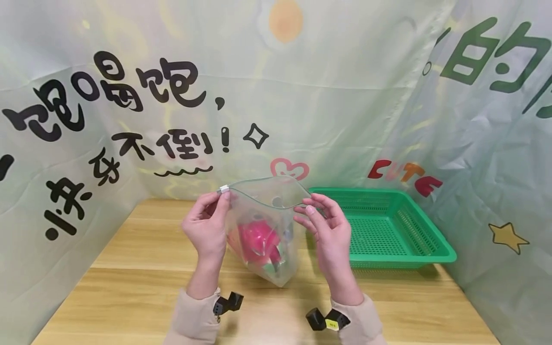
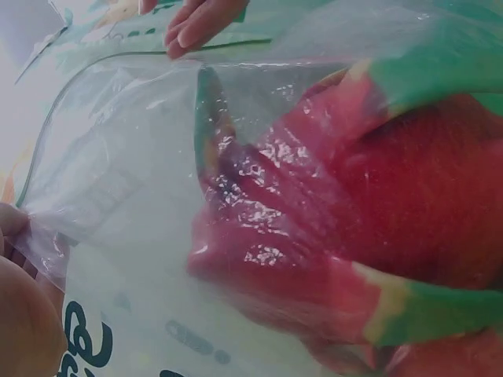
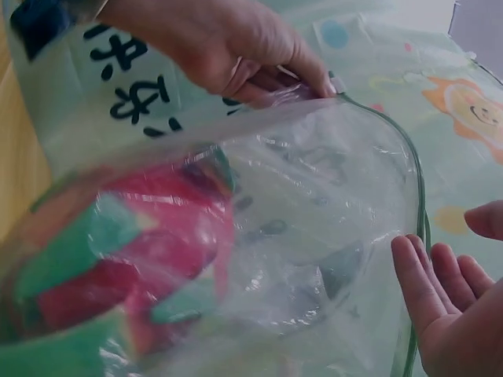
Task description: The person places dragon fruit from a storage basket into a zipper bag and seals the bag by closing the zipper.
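A clear slider zip bag (image 1: 290,232) with a green-lined mouth hangs between the hands in the head view, its mouth spread open. Inside lies a dragon fruit (image 1: 258,239), red with green scales, seen close through the plastic in the left wrist view. The left hand (image 1: 206,230) pinches the bag's top left corner beside the white slider (image 1: 224,189). At the opposite end of the mouth is the right hand (image 1: 329,232). Its extended fingers (image 3: 420,279) meet the green rim in the right wrist view, with the thumb held apart from them.
A green plastic basket (image 1: 424,256) stands on the wooden table (image 1: 129,254), behind and right of the right hand. Printed cloth (image 1: 345,115) encloses the back and sides. Small black cameras (image 1: 316,318) are strapped at both wrists.
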Demonstrator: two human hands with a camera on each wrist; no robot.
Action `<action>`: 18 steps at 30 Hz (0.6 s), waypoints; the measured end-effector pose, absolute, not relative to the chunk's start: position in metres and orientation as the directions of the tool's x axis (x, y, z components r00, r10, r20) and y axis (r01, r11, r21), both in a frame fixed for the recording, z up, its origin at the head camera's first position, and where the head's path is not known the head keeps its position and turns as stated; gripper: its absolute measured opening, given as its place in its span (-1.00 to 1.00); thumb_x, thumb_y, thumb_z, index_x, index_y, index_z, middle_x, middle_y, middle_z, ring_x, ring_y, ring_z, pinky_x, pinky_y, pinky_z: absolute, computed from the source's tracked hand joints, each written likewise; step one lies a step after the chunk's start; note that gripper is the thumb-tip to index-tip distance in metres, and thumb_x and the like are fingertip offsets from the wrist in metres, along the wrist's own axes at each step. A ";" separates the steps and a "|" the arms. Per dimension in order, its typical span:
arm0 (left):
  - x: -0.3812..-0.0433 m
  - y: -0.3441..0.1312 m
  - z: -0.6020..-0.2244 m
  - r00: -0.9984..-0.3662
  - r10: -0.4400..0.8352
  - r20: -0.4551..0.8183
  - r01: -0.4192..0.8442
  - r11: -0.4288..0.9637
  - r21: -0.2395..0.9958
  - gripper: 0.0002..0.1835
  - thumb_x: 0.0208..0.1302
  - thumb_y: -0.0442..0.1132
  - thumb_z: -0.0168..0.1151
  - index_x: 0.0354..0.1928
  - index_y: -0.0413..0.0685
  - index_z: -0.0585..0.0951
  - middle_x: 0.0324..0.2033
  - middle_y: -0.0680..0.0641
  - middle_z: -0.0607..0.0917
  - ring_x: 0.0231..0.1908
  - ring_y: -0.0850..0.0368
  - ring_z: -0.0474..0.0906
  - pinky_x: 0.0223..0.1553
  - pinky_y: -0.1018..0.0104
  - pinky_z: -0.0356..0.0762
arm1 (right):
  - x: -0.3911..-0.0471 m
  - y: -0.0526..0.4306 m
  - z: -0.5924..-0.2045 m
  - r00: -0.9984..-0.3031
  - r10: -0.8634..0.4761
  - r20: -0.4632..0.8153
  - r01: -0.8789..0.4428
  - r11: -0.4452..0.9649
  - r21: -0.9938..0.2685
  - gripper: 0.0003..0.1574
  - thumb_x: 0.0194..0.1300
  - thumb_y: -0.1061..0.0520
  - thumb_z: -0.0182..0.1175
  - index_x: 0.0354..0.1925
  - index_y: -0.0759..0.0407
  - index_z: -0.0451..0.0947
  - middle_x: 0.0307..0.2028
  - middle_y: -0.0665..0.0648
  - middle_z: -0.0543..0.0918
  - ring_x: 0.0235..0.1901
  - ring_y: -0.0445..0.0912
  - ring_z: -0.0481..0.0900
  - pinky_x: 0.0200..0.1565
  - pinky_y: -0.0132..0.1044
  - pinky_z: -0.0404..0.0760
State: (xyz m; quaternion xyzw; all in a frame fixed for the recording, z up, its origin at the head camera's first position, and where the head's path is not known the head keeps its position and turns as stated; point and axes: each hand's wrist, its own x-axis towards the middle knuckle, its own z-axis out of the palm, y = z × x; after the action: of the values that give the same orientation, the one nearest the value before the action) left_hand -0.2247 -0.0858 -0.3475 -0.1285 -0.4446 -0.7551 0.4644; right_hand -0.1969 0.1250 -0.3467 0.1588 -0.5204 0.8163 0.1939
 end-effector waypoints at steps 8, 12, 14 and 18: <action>-0.221 -0.082 -0.348 -0.576 -0.497 0.649 0.802 -0.191 0.566 -0.86 0.14 -0.59 0.47 -0.29 -0.58 0.69 -0.36 -0.07 0.82 -0.43 0.16 0.77 -0.36 0.35 0.79 | -0.188 0.121 -0.338 -0.691 0.160 0.705 -0.723 -0.120 -0.681 -0.60 0.38 0.50 0.23 0.16 0.57 0.47 -0.02 0.26 0.68 -0.08 0.01 0.75 -0.05 -0.16 0.82; -0.220 -0.081 -0.348 -0.590 -0.453 0.668 0.797 -0.198 0.570 -0.80 0.15 -0.59 0.47 -0.26 -0.65 0.65 -0.36 -0.08 0.82 -0.42 0.16 0.78 -0.37 0.37 0.79 | -0.187 0.116 -0.324 -0.602 0.095 0.793 -0.797 -0.016 -0.604 -0.59 0.31 0.55 0.26 0.12 0.51 0.53 0.00 0.29 0.68 0.00 0.02 0.72 0.03 -0.21 0.78; -0.219 -0.081 -0.348 -0.595 -0.439 0.673 0.794 -0.193 0.576 -0.79 0.16 -0.57 0.48 -0.26 -0.64 0.66 -0.35 -0.11 0.82 -0.41 0.17 0.79 -0.36 0.38 0.79 | -0.188 0.113 -0.314 -0.574 0.037 0.818 -0.817 0.037 -0.575 -0.57 0.28 0.55 0.28 0.12 0.45 0.58 0.02 0.30 0.67 0.03 0.05 0.70 0.10 -0.17 0.76; -0.219 -0.083 -0.348 -0.610 -0.420 0.673 0.782 -0.177 0.598 -0.80 0.16 -0.56 0.49 -0.23 -0.61 0.68 -0.34 -0.11 0.81 -0.38 0.17 0.79 -0.34 0.34 0.80 | -0.197 0.106 -0.297 -0.535 -0.114 0.837 -0.839 0.186 -0.511 -0.55 0.27 0.47 0.36 0.13 0.34 0.64 0.06 0.24 0.69 0.09 0.04 0.65 0.20 -0.13 0.69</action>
State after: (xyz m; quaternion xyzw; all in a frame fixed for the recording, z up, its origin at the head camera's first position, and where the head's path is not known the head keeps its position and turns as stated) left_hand -0.2187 -0.0826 -0.3479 -0.1813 -0.4992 -0.7454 0.4030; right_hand -0.1967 0.1064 -0.2966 0.3443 -0.6921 0.5371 0.3376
